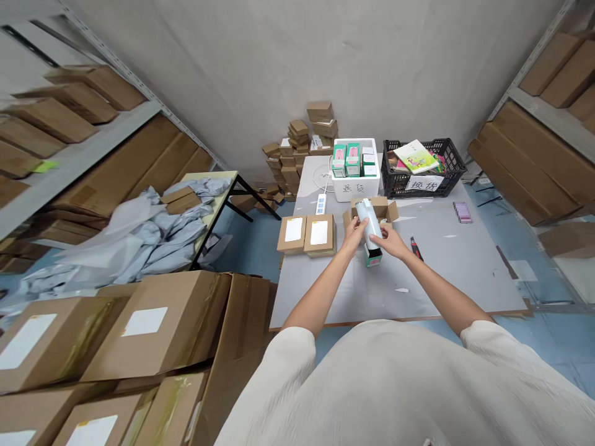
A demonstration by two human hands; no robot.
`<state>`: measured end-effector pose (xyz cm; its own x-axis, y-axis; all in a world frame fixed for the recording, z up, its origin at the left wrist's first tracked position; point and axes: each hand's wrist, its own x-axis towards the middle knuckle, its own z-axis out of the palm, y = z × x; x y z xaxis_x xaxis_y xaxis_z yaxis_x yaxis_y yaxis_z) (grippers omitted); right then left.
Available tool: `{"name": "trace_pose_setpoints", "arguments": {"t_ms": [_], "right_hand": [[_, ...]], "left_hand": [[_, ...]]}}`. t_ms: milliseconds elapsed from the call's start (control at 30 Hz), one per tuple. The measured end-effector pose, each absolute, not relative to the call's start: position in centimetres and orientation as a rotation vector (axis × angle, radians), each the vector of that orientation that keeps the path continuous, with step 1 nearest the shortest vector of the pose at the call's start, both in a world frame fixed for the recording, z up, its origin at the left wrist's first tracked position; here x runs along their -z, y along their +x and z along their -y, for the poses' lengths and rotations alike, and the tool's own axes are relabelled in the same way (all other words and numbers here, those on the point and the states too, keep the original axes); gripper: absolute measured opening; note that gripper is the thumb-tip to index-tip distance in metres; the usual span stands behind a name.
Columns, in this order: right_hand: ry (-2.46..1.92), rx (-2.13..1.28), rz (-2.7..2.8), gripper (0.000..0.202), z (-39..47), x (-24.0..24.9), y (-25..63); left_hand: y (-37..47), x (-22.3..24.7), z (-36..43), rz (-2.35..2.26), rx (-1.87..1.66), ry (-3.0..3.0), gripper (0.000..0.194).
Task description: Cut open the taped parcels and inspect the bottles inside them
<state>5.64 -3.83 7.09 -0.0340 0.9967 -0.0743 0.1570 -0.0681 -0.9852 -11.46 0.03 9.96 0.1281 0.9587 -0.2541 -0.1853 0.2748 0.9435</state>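
Both hands hold a pale blue, smooth, rounded oblong item, tilted above the table; its exact kind I cannot make out. My left hand has its fingers wrapped round the left side. On the right side, toward the lower end, my right hand grips it with thumb and fingers. Just below the item's lower end stands a small green box with a dark opening at its top. An open cardboard box with raised flaps sits right behind my hands, partly hidden by them and the item.
On the grey table are two labelled cartons, a power strip, a red-black cutter, a white bin of green boxes and a black crate. Large cartons crowd the left; shelves flank both sides.
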Motion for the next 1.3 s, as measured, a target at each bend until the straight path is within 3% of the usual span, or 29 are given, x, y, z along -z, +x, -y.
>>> {"name": "trace_pose_setpoints", "arguments": {"t_ms": [133, 433, 567, 1300], "right_hand": [[-1.424, -1.163, 1.341, 0.071, 4.0, -6.2, 5.5], [-1.258, -1.39, 1.345, 0.068, 4.1, -7.5, 6.3], [-1.357, -1.317, 1.296, 0.076, 4.3, -7.4, 5.8], [-1.336, -1.227, 1.325, 0.078, 4.1, -9.8, 6.6]], "left_hand": [[-11.4, -9.9, -0.1, -1.163, -1.024, 0.961, 0.054], [-11.8, -9.4, -0.1, -1.103, -1.044, 0.817, 0.062], [-11.7, -9.5, 0.0, -1.119, -1.01, 0.896, 0.059], [-12.2, -8.1, -1.1, -1.09, -0.893, 0.548, 0.068]]}}
